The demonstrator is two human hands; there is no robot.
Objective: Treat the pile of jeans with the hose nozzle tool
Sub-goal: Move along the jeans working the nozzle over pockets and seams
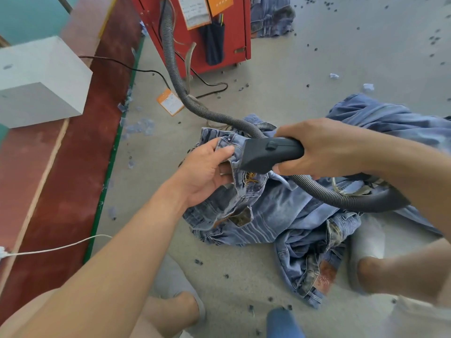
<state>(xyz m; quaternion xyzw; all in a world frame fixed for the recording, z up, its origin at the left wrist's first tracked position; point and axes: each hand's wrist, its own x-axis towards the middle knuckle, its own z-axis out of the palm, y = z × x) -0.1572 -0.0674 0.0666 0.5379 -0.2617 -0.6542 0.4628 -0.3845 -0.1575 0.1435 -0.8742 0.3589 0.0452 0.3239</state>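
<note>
A pile of light blue jeans (pixel 275 220) lies on the grey floor in the middle of the view. My left hand (pixel 207 172) pinches the waistband of the top pair and lifts it off the pile. My right hand (pixel 319 147) grips the handle of a black hose nozzle tool (pixel 266 154). The nozzle's wide mouth presses against the lifted denim just right of my left thumb. Its grey ribbed hose (pixel 175 76) loops under my right wrist and runs back across the floor to a red machine (pixel 234 42).
More jeans (pixel 271 15) lie behind the red machine. A white box (pixel 41 76) stands at the left on a red strip. A black cable (pixel 146 70), a white cord (pixel 61 247), an orange tag (pixel 170 101) and denim scraps litter the floor. My feet (pixel 178 286) flank the pile.
</note>
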